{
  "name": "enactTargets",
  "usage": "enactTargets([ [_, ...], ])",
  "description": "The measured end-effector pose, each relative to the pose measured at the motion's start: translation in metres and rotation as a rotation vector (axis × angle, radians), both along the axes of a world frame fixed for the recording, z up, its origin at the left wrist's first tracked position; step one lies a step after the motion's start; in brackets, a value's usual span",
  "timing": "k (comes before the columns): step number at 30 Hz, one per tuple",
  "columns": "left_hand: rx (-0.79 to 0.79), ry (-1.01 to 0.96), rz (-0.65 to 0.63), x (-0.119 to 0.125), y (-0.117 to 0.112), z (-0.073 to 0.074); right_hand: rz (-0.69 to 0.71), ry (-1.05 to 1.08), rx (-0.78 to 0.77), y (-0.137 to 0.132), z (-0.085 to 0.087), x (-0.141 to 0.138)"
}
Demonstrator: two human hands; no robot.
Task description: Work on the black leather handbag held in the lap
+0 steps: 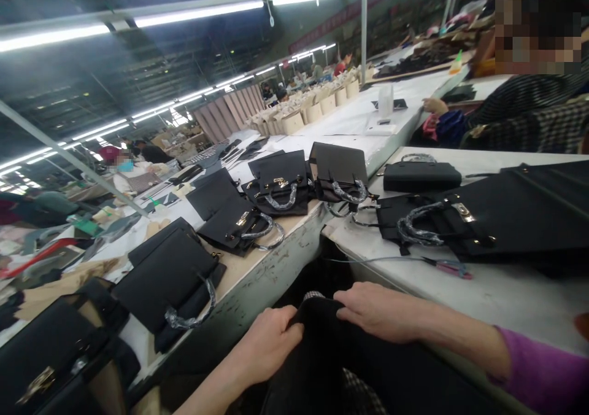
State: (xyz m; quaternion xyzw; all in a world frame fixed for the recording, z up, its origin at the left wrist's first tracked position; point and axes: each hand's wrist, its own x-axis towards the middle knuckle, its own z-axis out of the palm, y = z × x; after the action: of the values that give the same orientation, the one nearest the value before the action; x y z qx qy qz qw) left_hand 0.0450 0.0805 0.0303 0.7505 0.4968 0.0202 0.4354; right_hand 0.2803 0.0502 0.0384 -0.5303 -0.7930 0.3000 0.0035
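My left hand [269, 341] and my right hand [381, 310] both grip a piece of black fabric [322, 353] low in front of me, below the table edge. The fingers of both hands are curled over its top edge. A purple sleeve covers my right forearm. Several black handbags with wrapped handles lie on the tables ahead: one large bag [497, 218] at the right, one [280, 185] in the middle, one [170, 280] at the left.
Two white tables meet in a corner [322, 224] in front of me. Pink-handled scissors [453, 269] lie near the right table's edge. A person in a striped top [529, 105] sits at the far right. Beige bags [313, 108] stand in a row further back.
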Motion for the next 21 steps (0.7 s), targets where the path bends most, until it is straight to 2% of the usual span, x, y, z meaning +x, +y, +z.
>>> enactTargets([
  [4, 0.162, 0.066, -0.013, 0.008, 0.004, -0.004, -0.021, -0.015, 0.018, -0.007, -0.011, -0.004],
  [8, 0.219, 0.064, -0.004, 0.012, 0.007, -0.006, -0.005, 0.015, 0.052, -0.011, -0.013, 0.001],
  [11, 0.165, 0.006, 0.007, 0.013, 0.004, -0.008, -0.012, 0.045, 0.037, -0.012, -0.013, 0.010],
  [17, -0.049, -0.094, 0.105, 0.013, -0.004, -0.012, 0.009, 0.162, 0.034, -0.010, -0.023, 0.022],
  [21, -0.035, -0.044, 0.079, 0.007, -0.010, -0.004, -0.044, 0.178, -0.020, -0.013, -0.027, 0.025],
])
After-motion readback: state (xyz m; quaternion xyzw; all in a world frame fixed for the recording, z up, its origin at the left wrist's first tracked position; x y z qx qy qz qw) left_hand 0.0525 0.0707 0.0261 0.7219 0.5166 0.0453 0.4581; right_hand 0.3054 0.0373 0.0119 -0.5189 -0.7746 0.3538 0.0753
